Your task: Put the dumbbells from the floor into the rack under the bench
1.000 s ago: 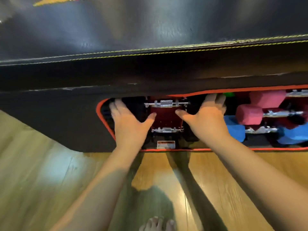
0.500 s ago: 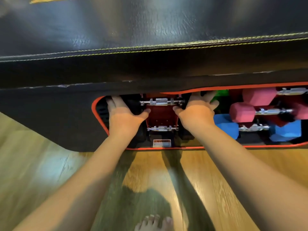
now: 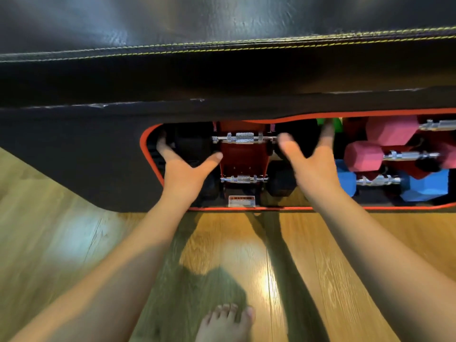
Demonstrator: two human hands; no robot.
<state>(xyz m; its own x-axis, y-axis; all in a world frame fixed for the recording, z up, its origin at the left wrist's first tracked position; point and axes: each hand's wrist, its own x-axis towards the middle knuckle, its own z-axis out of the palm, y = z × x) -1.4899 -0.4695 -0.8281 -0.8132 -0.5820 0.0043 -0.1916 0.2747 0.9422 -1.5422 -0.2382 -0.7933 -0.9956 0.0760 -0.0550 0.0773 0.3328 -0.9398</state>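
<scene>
Two black dumbbells lie in the red rack [image 3: 243, 159] under the black bench [image 3: 222, 45], one with its chrome handle [image 3: 244, 138] high and the other with its handle [image 3: 243, 179] low. My left hand [image 3: 182, 169] rests open on the left black heads, thumb pointing at the rack's middle. My right hand [image 3: 313, 164] is spread wide and blurred in front of the right black heads [image 3: 296, 134]; I cannot tell whether it touches them.
Pink dumbbells [image 3: 392, 134], blue dumbbells [image 3: 424, 186] and a green one [image 3: 335, 123] fill the rack's right side. A red-edged opening [image 3: 148, 149] frames the rack, with a warning label [image 3: 241, 201] at its base. My bare foot [image 3: 224, 324] stands on the wooden floor [image 3: 61, 243].
My right hand has spread its fingers and drawn back from the right black head. My left hand stays on the left heads.
</scene>
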